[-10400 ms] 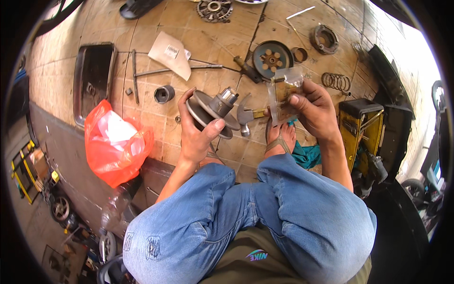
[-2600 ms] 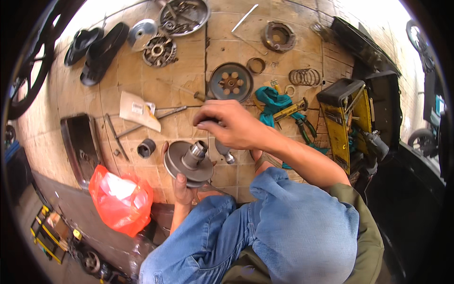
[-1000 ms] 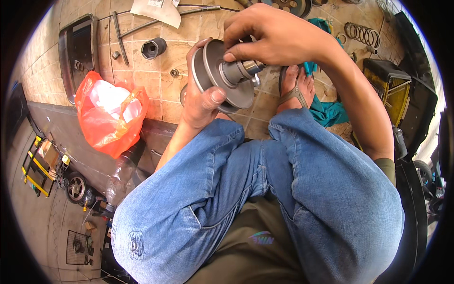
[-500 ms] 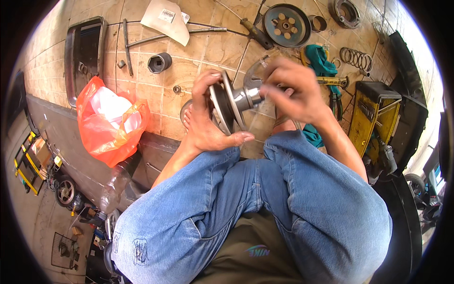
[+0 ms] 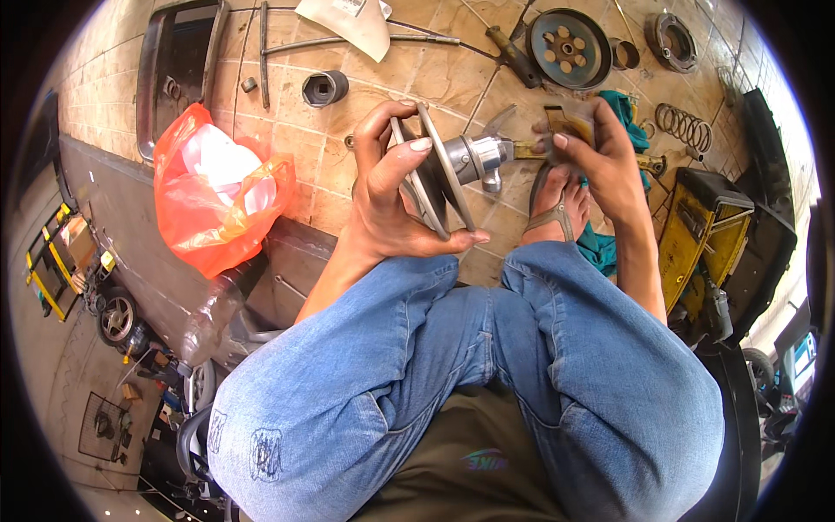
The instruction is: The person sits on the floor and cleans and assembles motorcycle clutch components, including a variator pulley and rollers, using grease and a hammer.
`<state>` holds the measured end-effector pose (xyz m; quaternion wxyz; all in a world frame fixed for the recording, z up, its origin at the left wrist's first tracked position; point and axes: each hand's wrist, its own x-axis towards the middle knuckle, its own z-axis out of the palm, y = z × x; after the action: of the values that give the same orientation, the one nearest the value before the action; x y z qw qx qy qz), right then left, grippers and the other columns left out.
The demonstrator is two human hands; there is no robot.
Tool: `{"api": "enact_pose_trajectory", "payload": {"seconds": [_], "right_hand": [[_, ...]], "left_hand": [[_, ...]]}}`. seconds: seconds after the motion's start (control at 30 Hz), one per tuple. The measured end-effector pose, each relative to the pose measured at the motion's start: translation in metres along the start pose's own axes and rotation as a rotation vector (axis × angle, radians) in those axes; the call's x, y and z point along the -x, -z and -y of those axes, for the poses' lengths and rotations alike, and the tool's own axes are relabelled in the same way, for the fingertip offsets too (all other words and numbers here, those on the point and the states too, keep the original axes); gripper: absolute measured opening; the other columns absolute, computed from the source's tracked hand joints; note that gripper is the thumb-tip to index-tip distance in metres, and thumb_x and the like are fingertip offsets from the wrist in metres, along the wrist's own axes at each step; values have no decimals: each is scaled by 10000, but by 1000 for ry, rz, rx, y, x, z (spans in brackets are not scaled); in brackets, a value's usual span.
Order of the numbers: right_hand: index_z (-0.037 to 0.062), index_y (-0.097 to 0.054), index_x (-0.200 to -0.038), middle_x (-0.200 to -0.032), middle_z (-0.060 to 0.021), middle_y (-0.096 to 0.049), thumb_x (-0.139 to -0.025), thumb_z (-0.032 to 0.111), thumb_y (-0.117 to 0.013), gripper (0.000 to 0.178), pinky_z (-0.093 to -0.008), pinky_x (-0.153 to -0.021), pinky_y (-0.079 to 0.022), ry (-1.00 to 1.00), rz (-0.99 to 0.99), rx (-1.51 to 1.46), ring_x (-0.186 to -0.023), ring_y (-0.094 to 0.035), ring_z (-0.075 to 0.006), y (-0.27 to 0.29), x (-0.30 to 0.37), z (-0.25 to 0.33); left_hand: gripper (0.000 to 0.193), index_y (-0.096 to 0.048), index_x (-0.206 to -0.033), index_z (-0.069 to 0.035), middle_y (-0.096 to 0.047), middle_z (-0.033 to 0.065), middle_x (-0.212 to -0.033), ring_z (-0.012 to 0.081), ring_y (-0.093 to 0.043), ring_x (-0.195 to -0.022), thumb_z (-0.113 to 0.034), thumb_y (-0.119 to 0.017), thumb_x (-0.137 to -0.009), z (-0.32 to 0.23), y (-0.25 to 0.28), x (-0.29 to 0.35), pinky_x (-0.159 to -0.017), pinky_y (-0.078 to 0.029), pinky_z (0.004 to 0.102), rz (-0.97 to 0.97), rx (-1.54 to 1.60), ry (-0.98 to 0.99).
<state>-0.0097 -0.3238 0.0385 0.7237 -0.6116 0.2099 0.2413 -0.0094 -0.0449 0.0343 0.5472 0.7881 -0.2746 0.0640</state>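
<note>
My left hand (image 5: 380, 178) grips a grey metal scooter pulley (image 5: 428, 174) by its two round plates, fingers wrapped over the rim. The pulley lies on its side, its shiny cylindrical hub (image 5: 477, 158) pointing right. Beside the hub end, a little apart from it, my right hand (image 5: 604, 157) pinches a small flat brownish sheet (image 5: 570, 129) between thumb and fingers. Motion blurs the sheet, so its exact kind does not show. Below that hand is my sandalled foot (image 5: 559, 204).
An orange plastic bag (image 5: 217, 230) sits at left, near a dark tray (image 5: 209, 52). Beyond my hands lie a large socket (image 5: 324, 89), a T-bar (image 5: 361, 42), a round clutch drum (image 5: 570, 50) and a coil spring (image 5: 684, 128). At right stand a teal cloth (image 5: 600, 250) and yellow toolbox (image 5: 696, 217).
My right hand has moved right, off the pulley's hub, and the flat sheet now shows in it. My left hand still holds the pulley. The whole view has shifted slightly.
</note>
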Motion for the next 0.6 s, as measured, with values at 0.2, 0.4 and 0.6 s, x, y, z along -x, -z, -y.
{"api": "enact_pose_trajectory", "payload": {"seconds": [0.2, 0.4, 0.6], "right_hand": [[-7, -550, -1335, -1076, -142, -715, -962, -76, -576, 381, -348, -802, -627, 36, 172, -97, -935, -738, -235, -11, 14, 35], [-69, -577, -1277, -1099, -200, -712, -1070, 114, -535, 279, -391, -812, -642, -22, 193, -236, -943, -746, -285, -21, 15, 45], [-78, -579, -1264, -1080, -184, -722, -1068, 151, -567, 301, -375, -777, -642, 45, 134, -74, -923, -761, -295, -7, 17, 39]], "left_hand": [[1168, -374, -1463, -179, -397, 320, -1370, 435, -502, -1232, -489, -1003, -529, 3, -4, -5, -971, -474, 546, -26, -3, -15], [1180, -351, -1470, -160, -384, 297, -1367, 418, -471, -1255, -508, -994, -543, 3, 0, -3, -997, -460, 546, -40, -28, 26], [1211, -266, -1491, -178, -330, 294, -1429, 404, -482, -1282, -573, -970, -589, 3, 4, -3, -969, -526, 517, 24, -96, 45]]}}
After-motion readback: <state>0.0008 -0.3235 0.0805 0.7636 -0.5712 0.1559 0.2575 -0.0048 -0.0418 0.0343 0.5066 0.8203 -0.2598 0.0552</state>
